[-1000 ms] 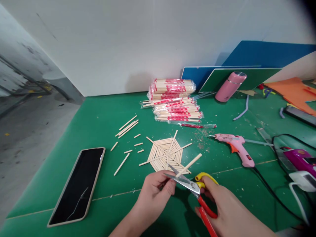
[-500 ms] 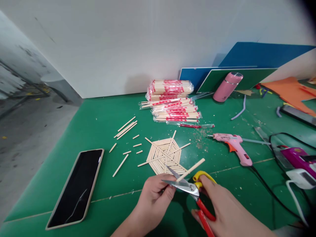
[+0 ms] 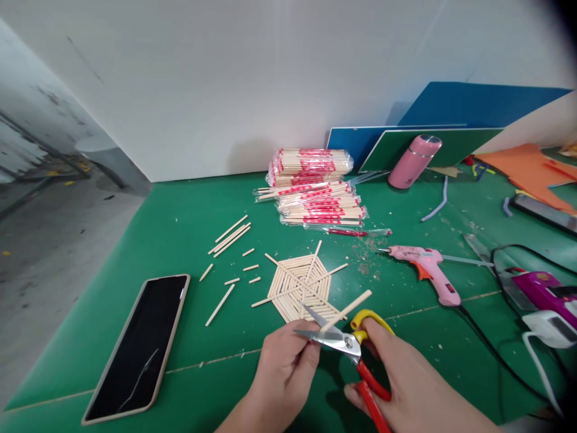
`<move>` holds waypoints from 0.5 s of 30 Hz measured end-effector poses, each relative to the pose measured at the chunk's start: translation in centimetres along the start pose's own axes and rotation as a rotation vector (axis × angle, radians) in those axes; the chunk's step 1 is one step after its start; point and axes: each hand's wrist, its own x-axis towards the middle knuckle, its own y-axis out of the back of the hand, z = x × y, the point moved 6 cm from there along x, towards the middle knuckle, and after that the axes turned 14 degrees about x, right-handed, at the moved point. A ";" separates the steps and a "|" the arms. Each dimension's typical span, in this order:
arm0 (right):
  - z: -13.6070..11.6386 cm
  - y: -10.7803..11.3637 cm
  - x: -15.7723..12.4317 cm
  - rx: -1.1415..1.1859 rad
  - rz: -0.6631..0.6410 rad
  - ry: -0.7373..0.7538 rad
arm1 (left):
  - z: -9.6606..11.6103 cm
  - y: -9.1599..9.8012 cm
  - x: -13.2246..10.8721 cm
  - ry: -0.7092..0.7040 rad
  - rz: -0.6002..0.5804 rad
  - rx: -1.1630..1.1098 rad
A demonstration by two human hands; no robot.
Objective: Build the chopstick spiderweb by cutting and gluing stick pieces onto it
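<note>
My right hand (image 3: pixel 396 373) is wrapped round the red and yellow handles of a pair of scissors (image 3: pixel 345 344). The blades are spread, and a wooden chopstick (image 3: pixel 349 309) lies between them, slanting up to the right. Its lower end is pinched in my left hand (image 3: pixel 283 361), partly hidden by fingers and blade. Just beyond the blades, a web-shaped piece made of chopstick lengths (image 3: pixel 300 282) rests flat on the green table (image 3: pixel 216 391). To its left lie several short cut pieces (image 3: pixel 251 267) and several longer sticks (image 3: pixel 229 236).
Wrapped chopstick bundles (image 3: pixel 315 186) lie at the back, near a pink bottle (image 3: pixel 415 161) and leaning boards (image 3: pixel 437 150). A pink glue gun (image 3: pixel 428 267) with its cord is on the right. A phone (image 3: pixel 137 349) lies at left, a purple device (image 3: pixel 545 288) far right.
The view has shifted slightly. Both hands, the scissors and the chopstick hold nearly the same pose, with the blades still apart around the stick.
</note>
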 end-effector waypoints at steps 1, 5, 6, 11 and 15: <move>0.0 0.0 0.0 0.001 -0.005 0.001 | -0.1 0.0 0.0 0.014 -0.015 -0.034; -0.2 0.4 -0.1 -0.025 -0.032 0.013 | -1.2 -0.7 0.2 0.200 -0.209 -0.305; -0.2 0.5 -0.1 -0.030 -0.038 0.017 | -1.5 -1.1 0.1 0.265 -0.284 -0.390; -0.6 0.7 -0.2 -0.014 -0.088 0.010 | -2.6 -2.6 -0.8 0.515 -0.455 -0.710; -1.2 0.5 -0.3 0.004 -0.092 0.035 | -2.8 -3.1 -1.2 0.551 -0.494 -0.765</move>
